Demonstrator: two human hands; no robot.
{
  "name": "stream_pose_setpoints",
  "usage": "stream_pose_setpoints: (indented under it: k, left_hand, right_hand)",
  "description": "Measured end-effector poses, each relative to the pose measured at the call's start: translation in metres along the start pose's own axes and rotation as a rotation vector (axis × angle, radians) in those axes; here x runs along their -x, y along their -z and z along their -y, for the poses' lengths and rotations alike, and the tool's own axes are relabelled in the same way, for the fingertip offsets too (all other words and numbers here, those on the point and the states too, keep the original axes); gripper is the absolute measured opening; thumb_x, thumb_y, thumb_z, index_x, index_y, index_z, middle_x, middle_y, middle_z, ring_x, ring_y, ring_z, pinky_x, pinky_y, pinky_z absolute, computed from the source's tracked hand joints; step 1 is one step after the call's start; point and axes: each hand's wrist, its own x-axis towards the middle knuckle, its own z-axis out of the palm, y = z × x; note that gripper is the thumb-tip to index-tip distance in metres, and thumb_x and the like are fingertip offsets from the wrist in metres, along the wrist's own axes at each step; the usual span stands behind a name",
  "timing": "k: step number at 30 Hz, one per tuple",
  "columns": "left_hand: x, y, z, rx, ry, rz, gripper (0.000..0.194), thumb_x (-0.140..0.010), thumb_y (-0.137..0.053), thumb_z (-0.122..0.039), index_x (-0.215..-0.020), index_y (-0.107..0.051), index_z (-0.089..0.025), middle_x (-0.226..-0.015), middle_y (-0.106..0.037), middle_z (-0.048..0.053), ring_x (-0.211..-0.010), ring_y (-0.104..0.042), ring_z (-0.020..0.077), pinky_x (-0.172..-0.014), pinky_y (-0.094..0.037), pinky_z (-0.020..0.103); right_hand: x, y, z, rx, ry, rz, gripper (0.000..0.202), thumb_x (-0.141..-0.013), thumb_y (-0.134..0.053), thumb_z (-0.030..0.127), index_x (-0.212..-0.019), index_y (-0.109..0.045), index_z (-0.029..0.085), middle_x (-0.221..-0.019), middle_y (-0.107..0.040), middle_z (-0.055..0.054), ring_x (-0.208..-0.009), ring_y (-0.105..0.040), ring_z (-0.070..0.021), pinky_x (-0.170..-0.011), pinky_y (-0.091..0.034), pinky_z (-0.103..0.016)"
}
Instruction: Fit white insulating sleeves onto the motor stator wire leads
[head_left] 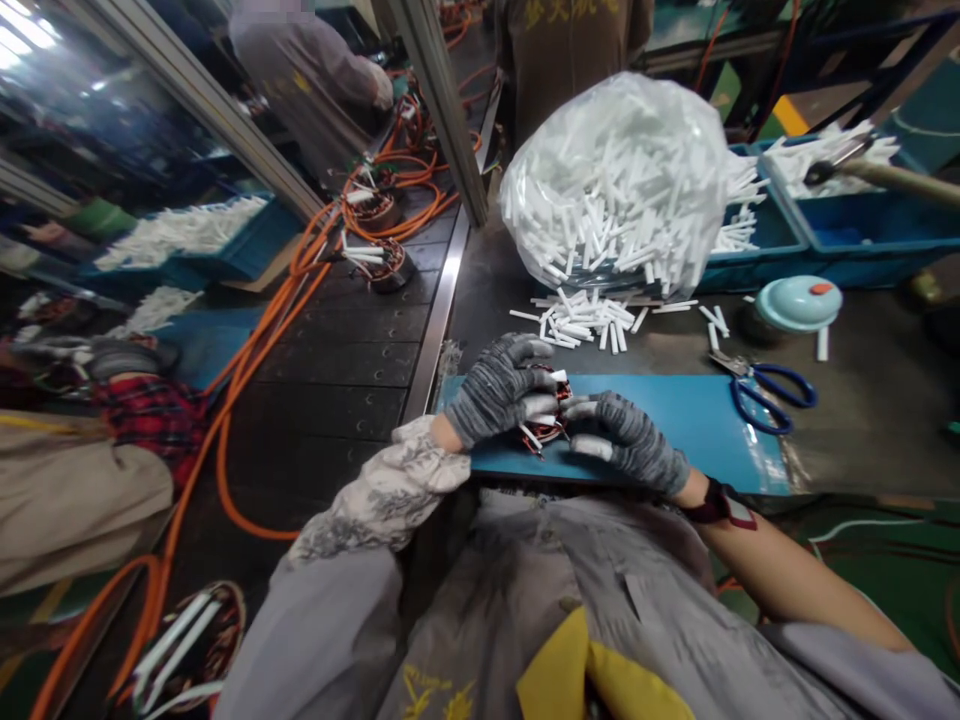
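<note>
A small stator [553, 428] with copper windings and white sleeves sits on a blue mat [675, 400] in front of me, largely covered by my hands. My left hand [501, 390], in a grey knit glove with pale fingertips, curls over its left side and grips it. From the right, my right hand [630, 435], gloved alike, reaches its fingertips to the stator's edge. Its thumb and index finger are apart, and I see nothing held between them. White sleeves [589, 318] lie loose just beyond the mat. Blue-handled scissors [772, 390] rest on the mat's right part.
A clear bag of white sleeves [622, 190] stands behind the mat, beside blue bins [862, 225]. A light-blue-lidded container [796, 305] is at right. Leftward, a dark conveyor [352, 350] carries stators [386, 268] and orange hoses [232, 370]. Co-workers [322, 90] stand nearby.
</note>
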Motion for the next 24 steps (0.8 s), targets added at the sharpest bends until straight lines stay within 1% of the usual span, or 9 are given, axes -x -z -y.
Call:
stream_pose_setpoints:
  k: [2,6,8,11,13,17,18,21,24]
  left_hand:
    - [0.009,0.003,-0.001,-0.031,-0.103,0.117,0.029,-0.089,-0.071,-0.045,-0.108,-0.078,-0.024,-0.14,-0.062,0.01,-0.138,-0.049,0.0318,-0.119,-0.036,0.054]
    - [0.021,-0.001,0.003,-0.067,-0.031,0.289,0.042,-0.096,-0.061,-0.041,-0.134,-0.067,-0.023,-0.154,-0.051,0.01,-0.148,-0.038,0.0318,-0.125,-0.027,0.053]
    - [0.022,-0.001,0.006,-0.072,0.016,0.278,0.045,-0.098,-0.059,-0.038,-0.141,-0.062,-0.025,-0.155,-0.05,0.009,-0.15,-0.036,0.0309,-0.126,-0.025,0.053]
    - [0.024,0.004,0.009,-0.015,0.039,0.227,0.039,-0.096,-0.061,-0.039,-0.132,-0.068,-0.026,-0.154,-0.05,0.008,-0.15,-0.034,0.0329,-0.127,-0.022,0.056]
    - [0.025,0.006,0.008,0.121,0.067,0.192,0.041,-0.095,-0.061,-0.038,-0.132,-0.068,-0.024,-0.154,-0.05,0.01,-0.149,-0.036,0.032,-0.126,-0.026,0.054]
    - [0.025,0.002,0.006,0.426,0.176,0.179,0.057,-0.098,-0.053,-0.031,-0.153,-0.043,-0.022,-0.153,-0.052,0.012,-0.14,-0.05,0.025,-0.118,-0.043,0.046]
    - [0.024,0.001,0.007,0.416,0.184,0.201,0.057,-0.098,-0.053,-0.031,-0.153,-0.044,-0.022,-0.152,-0.052,0.013,-0.139,-0.051,0.0251,-0.117,-0.043,0.046]
    - [0.018,-0.001,0.011,0.201,0.106,0.273,0.05,-0.094,-0.062,-0.037,-0.14,-0.06,-0.02,-0.153,-0.051,0.014,-0.144,-0.044,0.0301,-0.123,-0.034,0.05]
    - [0.008,-0.003,0.008,0.012,-0.009,0.323,0.048,-0.094,-0.063,-0.043,-0.136,-0.064,-0.02,-0.154,-0.049,0.014,-0.147,-0.04,0.0336,-0.125,-0.026,0.055]
  right_hand:
    - [-0.003,-0.007,-0.002,-0.042,-0.09,-0.024,0.033,-0.093,-0.069,0.046,-0.119,-0.069,0.027,-0.115,-0.074,-0.007,-0.107,-0.069,-0.0252,-0.099,-0.053,-0.045]
    - [-0.02,-0.011,-0.007,-0.184,-0.212,0.029,0.033,-0.095,-0.064,0.049,-0.117,-0.071,0.026,-0.117,-0.074,-0.007,-0.107,-0.068,-0.0253,-0.101,-0.052,-0.047]
    - [-0.031,-0.008,-0.009,-0.244,-0.204,0.115,0.032,-0.097,-0.061,0.049,-0.115,-0.073,0.025,-0.115,-0.075,-0.006,-0.105,-0.069,-0.0244,-0.101,-0.052,-0.046]
    - [-0.044,-0.004,-0.009,-0.286,-0.193,0.213,0.034,-0.099,-0.057,0.047,-0.116,-0.074,0.024,-0.116,-0.076,-0.006,-0.108,-0.068,-0.0237,-0.104,-0.05,-0.044]
    - [-0.047,-0.005,-0.008,-0.276,-0.198,0.217,0.034,-0.099,-0.058,0.048,-0.112,-0.076,0.022,-0.111,-0.077,-0.005,-0.104,-0.068,-0.0229,-0.1,-0.051,-0.04]
    - [-0.045,-0.013,-0.006,-0.183,-0.229,0.142,0.033,-0.096,-0.062,0.049,-0.097,-0.078,0.02,-0.095,-0.078,-0.004,-0.085,-0.068,-0.0198,-0.084,-0.053,-0.034]
    - [-0.045,-0.015,-0.005,-0.14,-0.23,0.125,0.033,-0.096,-0.062,0.049,-0.096,-0.078,0.021,-0.093,-0.078,-0.004,-0.083,-0.067,-0.0196,-0.082,-0.052,-0.033]
    - [-0.042,-0.017,-0.002,-0.013,-0.195,0.098,0.035,-0.097,-0.06,0.051,-0.094,-0.078,0.022,-0.093,-0.077,-0.005,-0.084,-0.066,-0.0205,-0.084,-0.05,-0.036]
    - [-0.037,-0.01,-0.003,-0.029,-0.178,0.072,0.033,-0.094,-0.065,0.052,-0.105,-0.075,0.023,-0.101,-0.075,-0.007,-0.091,-0.066,-0.022,-0.086,-0.052,-0.038]
